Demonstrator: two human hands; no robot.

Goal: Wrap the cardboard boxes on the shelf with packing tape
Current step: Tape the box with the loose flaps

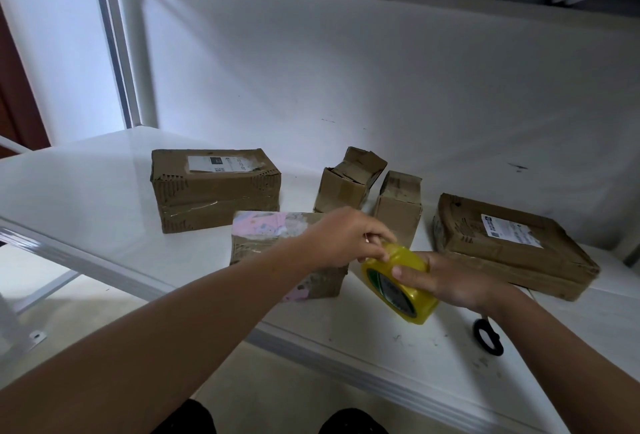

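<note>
Just above the shelf [104,191] edge | our right hand [457,281] grips the tape roll [401,288], left hand [343,236] pinching at its rim | pink-patched box [277,236] under the left wrist | roll looks light, stiff, slick; we'd hold it through the core

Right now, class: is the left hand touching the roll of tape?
Touching. The head view shows the left hand with fingertips on the yellow tape roll.

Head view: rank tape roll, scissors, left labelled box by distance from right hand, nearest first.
1. tape roll, gripped by the right hand
2. scissors, just below the wrist, on the shelf's front
3. left labelled box, far left, at the back
</note>
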